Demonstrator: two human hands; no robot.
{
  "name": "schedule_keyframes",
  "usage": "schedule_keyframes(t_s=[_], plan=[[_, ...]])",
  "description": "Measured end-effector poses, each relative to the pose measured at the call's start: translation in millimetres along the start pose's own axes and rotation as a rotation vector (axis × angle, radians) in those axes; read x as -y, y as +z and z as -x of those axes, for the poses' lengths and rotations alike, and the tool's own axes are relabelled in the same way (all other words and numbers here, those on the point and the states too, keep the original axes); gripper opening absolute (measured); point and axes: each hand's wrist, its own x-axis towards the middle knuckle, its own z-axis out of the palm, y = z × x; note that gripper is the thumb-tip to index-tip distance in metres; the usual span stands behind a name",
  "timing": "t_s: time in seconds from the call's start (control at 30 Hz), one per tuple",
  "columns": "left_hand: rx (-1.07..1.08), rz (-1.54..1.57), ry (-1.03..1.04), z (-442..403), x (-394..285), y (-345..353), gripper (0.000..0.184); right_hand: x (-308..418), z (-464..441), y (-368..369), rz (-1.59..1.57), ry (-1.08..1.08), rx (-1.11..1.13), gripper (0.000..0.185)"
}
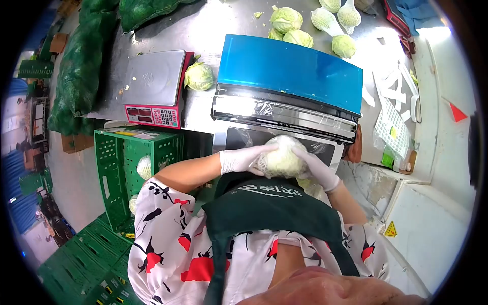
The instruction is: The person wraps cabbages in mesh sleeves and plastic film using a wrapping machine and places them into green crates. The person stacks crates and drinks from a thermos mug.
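A pale cabbage (282, 156), with white foam netting visible at its left side, is held between my two gloved hands just in front of my dark green apron. My left hand (250, 158) wraps around its left side, fingers on top and below. Against its right side presses my right hand (317, 166), with the fingers curved over it. Right behind the cabbage is the dark plate (254, 138) of a film wrapping machine with a blue cover (290, 71). Clear film (264, 108) shows along the machine's front.
Left of the machine stands a red scale (152, 84), with a loose cabbage (199, 76) beside it. Several cabbages (286, 19) lie behind, some in foam nets. A green crate (109, 178) holds netted cabbages at my left. Full green mesh sacks (79, 76) line the table's left side.
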Motion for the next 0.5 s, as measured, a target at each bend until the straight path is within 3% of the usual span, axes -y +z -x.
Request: schedule_keyframes(t_s=[0.1, 0.2, 0.27, 0.3, 0.33, 0.4, 0.43, 0.5], plan=[[0.013, 0.035, -0.028, 12, 4, -8, 0.076, 4, -7, -2, -0.026, 0.177, 0.014, 0.049], [0.024, 0.187, 0.113, 26, 19, -10, 0.069, -31, -9, -38, 0.674, -0.518, 0.159, 0.045], [0.049, 0.219, 0.228, 35, 36, -14, 0.062, -66, 3, -68, 0.139, -0.391, 0.062, 0.048], [-0.045, 0.207, 0.352, 40, 46, -7, 0.061, -73, 10, -71, 0.028, -0.366, -0.022, 0.05], [-0.186, -0.049, 0.509, 44, 52, -4, 0.053, -81, 17, -73, -0.085, -0.351, -0.107, 0.053], [-0.593, -0.768, 0.737, 56, 62, -3, 0.042, -94, 39, -61, -0.009, -0.394, -0.369, 0.059], [-0.722, -0.922, 0.924, 44, 77, -13, 0.034, -118, 24, -68, 0.142, -0.486, -0.406, 0.056], [-0.78, -1.023, 0.93, 38, 82, -13, 0.027, -107, 18, -40, 0.266, -0.532, -0.462, 0.049]])
